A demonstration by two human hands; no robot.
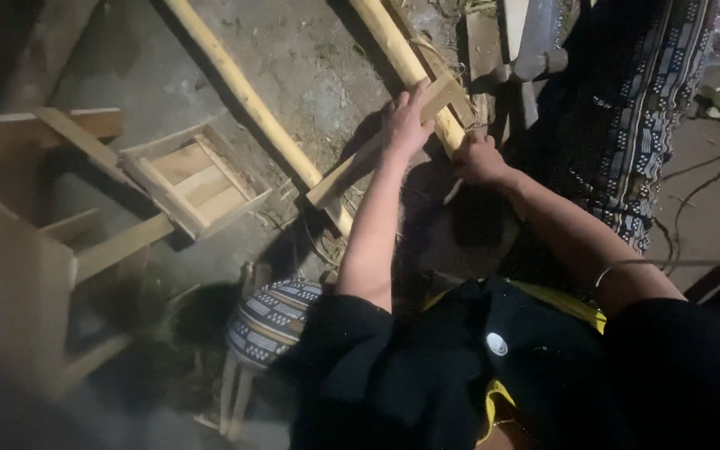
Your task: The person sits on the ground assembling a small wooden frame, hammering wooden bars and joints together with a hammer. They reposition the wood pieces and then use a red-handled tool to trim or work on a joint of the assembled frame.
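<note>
Head view, dim light. Left hand [406,125] spread flat on a wooden slat [377,154] crossing two round poles [247,100] on the dirt floor [318,67], grip released. Right hand [478,158] clenched, contents hidden, just right of the slat's far end. Wooden frame [189,179] at left, partly in shadow; patterned cloth [635,125] at right, cut off.

Running off the top edge: both poles [247,100]. Hiding in the right hand [478,158]: whatever the closed fingers are gripping. Fading into darkness at left: the wooden frame [189,179]. Blurring at the bottom: the patterned stool [272,321], partly covered by a dark sleeve.
</note>
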